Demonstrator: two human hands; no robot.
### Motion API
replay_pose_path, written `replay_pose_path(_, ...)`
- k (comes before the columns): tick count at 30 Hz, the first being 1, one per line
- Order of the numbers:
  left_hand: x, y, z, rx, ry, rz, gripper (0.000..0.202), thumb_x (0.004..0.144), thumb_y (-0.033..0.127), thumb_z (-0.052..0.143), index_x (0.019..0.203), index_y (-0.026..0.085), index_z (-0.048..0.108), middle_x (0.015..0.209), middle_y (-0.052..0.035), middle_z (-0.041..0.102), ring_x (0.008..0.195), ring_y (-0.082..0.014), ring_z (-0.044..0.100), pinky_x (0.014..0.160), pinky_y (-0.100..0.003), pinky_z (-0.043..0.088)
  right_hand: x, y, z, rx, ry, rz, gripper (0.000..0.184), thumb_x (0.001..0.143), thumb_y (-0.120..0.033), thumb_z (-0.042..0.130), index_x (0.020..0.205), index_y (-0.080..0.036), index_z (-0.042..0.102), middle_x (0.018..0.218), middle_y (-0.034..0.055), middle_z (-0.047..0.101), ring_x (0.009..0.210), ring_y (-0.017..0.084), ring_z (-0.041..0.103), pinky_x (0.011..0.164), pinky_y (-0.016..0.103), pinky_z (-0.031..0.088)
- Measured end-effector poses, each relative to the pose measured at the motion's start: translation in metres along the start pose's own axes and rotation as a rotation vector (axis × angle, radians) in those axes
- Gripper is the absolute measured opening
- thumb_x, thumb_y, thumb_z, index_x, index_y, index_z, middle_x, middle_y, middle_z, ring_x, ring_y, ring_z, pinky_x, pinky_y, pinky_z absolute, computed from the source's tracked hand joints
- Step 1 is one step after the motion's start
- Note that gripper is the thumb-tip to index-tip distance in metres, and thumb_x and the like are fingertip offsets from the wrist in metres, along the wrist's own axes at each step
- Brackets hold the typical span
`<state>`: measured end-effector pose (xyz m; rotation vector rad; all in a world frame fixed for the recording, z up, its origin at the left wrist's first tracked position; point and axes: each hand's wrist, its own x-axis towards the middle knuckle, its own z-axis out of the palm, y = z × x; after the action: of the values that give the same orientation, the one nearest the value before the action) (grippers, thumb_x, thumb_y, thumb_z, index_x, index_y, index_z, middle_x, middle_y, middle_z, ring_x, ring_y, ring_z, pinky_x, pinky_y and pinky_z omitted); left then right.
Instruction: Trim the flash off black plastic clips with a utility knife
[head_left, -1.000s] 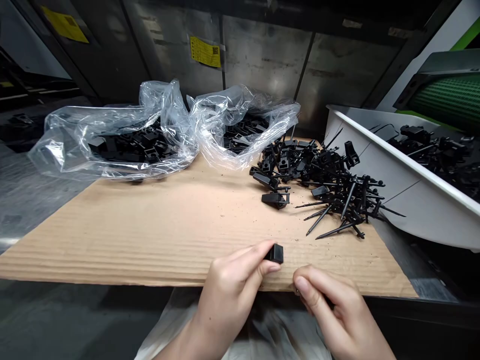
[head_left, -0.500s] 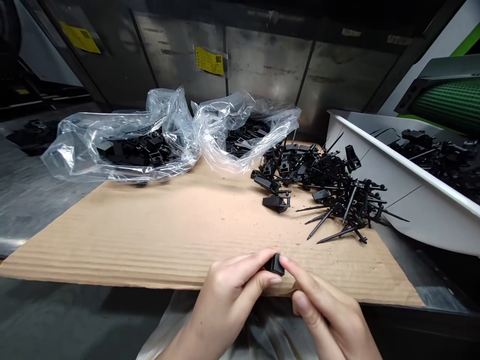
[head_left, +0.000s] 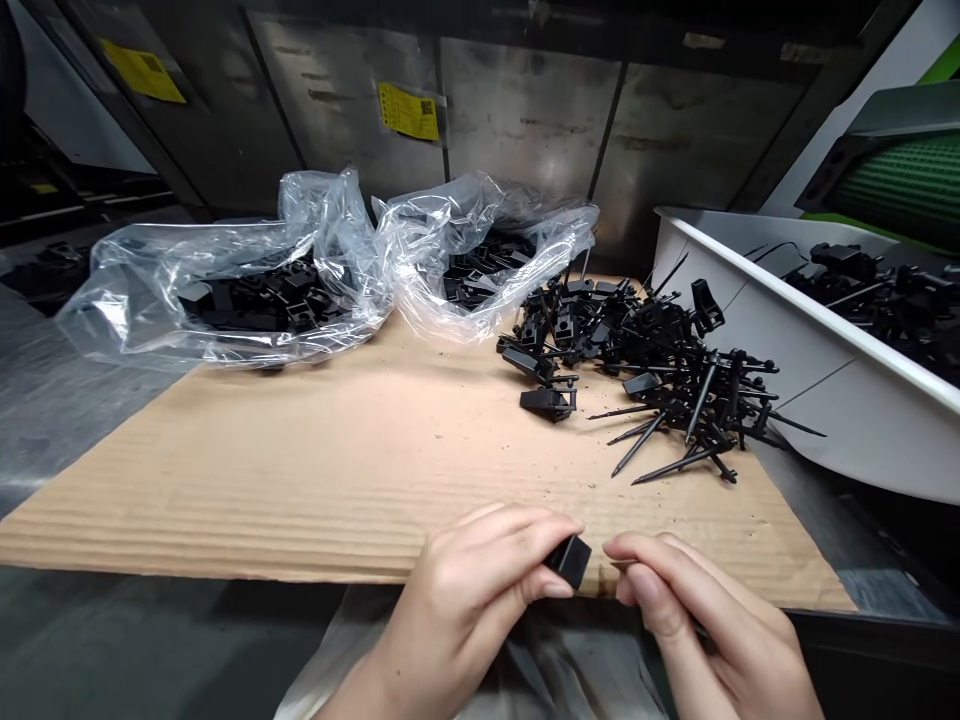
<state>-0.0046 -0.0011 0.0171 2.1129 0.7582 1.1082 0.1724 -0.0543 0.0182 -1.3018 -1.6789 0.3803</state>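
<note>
Brushed-metal wall panels fill the far side of the room, with a yellow label stuck on one of them, and a green ribbed belt shows at the far right. A metal table carries a wide sheet of corrugated cardboard, which takes up most of the view. A white plastic tub sits tilted at the right edge of the cardboard, holding black plastic parts. Two clear plastic bags lie along the far edge of the cardboard, side by side and touching: the left bag and the right bag, each with black parts inside. Right of centre lies a tangled heap of black plastic parts and pointed pins, just beside the tub, with a loose black clip near its left side. At the near edge of the cardboard, the left hand grips a small black plastic block between thumb and fingers. The right hand is curled just beside the block, its fingertips apart from it; whether it holds anything, I cannot tell.
</note>
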Motion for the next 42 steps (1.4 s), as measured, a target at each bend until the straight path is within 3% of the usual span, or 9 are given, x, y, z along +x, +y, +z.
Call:
replay_pose_path(4, -0.001, 0.002, -0.004, -0.011, -0.109, 0.018, 0.022, 0.093, 0.017, 0.047, 0.111, 0.018, 0.059, 0.094, -0.0047, 0.067, 0.084, -0.0149, 0.065, 0.074, -0.017, 0.048, 0.001, 0.001, 0.006, 0.014, -0.061, -0.064, 0.014, 0.086, -0.009, 0.049, 0.086, -0.021, 0.056, 0.064, -0.0013, 0.058, 0.053, 0.010, 0.056, 0.050, 0.021, 0.043)
replay_pose_path(8, -0.001, 0.003, -0.005, -0.070, -0.064, 0.013, 0.019, 0.093, 0.022, 0.049, 0.107, 0.016, 0.060, 0.097, -0.0053, 0.070, 0.089, -0.0139, 0.066, 0.081, -0.013, 0.045, 0.002, 0.000, 0.009, 0.042, -0.099, -0.101, 0.019, 0.083, -0.004, 0.051, 0.089, -0.021, 0.057, 0.064, -0.0018, 0.055, 0.054, 0.009, 0.055, 0.052, 0.019, 0.045)
replay_pose_path(18, 0.002, 0.003, -0.006, -0.117, -0.057, -0.002, 0.021, 0.093, 0.022, 0.048, 0.106, 0.016, 0.064, 0.081, -0.0036, 0.074, 0.076, -0.0138, 0.070, 0.074, -0.015, 0.048, 0.007, -0.003, 0.006, 0.035, -0.150, -0.071, 0.016, 0.084, -0.008, 0.050, 0.080, -0.021, 0.057, 0.061, -0.0044, 0.052, 0.051, 0.007, 0.053, 0.058, 0.016, 0.049)
replay_pose_path(25, 0.002, 0.003, -0.008, -0.153, -0.073, -0.042, 0.020, 0.092, 0.024, 0.051, 0.098, 0.016, 0.068, 0.078, -0.0034, 0.075, 0.072, -0.0145, 0.069, 0.072, -0.016, 0.049, 0.009, -0.004, 0.002, 0.050, -0.195, -0.016, 0.016, 0.085, -0.008, 0.049, 0.079, -0.021, 0.056, 0.062, -0.0038, 0.052, 0.056, 0.008, 0.058, 0.052, 0.017, 0.045)
replay_pose_path(32, 0.002, 0.006, -0.009, -0.202, -0.060, -0.107, 0.017, 0.085, 0.010, 0.060, 0.098, 0.013, 0.070, 0.082, -0.0033, 0.075, 0.074, -0.0127, 0.068, 0.072, -0.012, 0.047, 0.008, -0.004, 0.002, 0.029, -0.227, -0.022, 0.020, 0.086, -0.010, 0.047, 0.071, -0.020, 0.056, 0.058, -0.0025, 0.052, 0.055, 0.010, 0.058, 0.052, 0.018, 0.045)
replay_pose_path(37, 0.003, 0.011, -0.008, -0.266, -0.099, -0.224, 0.021, 0.081, 0.004, 0.061, 0.095, 0.014, 0.073, 0.077, -0.0007, 0.074, 0.068, -0.0109, 0.068, 0.066, -0.011, 0.047, 0.011, -0.004, -0.001, 0.052, -0.319, 0.079, 0.029, 0.090, -0.019, 0.043, 0.062, -0.019, 0.053, 0.059, -0.0003, 0.056, 0.055, 0.010, 0.057, 0.051, 0.019, 0.043)
replay_pose_path(42, 0.006, 0.008, -0.004, -0.261, 0.088, -0.359, 0.023, 0.080, 0.008, 0.063, 0.096, 0.020, 0.074, 0.086, 0.0018, 0.077, 0.076, -0.0106, 0.070, 0.070, -0.010, 0.048, 0.006, -0.006, -0.004, 0.032, -0.467, -0.043, 0.027, 0.091, -0.021, 0.044, 0.065, -0.020, 0.052, 0.056, -0.0047, 0.054, 0.052, 0.007, 0.054, 0.052, 0.017, 0.040)
